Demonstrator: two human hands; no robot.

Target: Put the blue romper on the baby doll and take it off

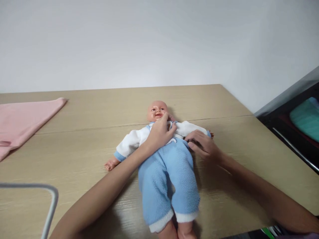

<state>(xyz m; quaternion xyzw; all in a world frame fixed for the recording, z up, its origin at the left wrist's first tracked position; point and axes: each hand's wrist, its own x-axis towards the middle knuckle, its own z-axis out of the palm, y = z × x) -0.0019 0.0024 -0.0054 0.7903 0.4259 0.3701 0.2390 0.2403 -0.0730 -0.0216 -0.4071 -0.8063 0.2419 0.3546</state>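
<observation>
A baby doll [159,159] lies on its back on the wooden table [74,142], head away from me, dressed in a white top and blue fleece overalls. My left hand [160,131] rests on the doll's chest just below its chin, fingers curled on the bib of the outfit. My right hand [203,144] lies at the doll's side near its arm, fingers pinching the fabric at the waist of the overalls.
A pink cloth [22,121] lies at the table's far left. A grey metal frame [50,205] shows at the lower left. To the right, past the table edge, a dark shelf holds a teal item [305,118]. A white wall stands behind.
</observation>
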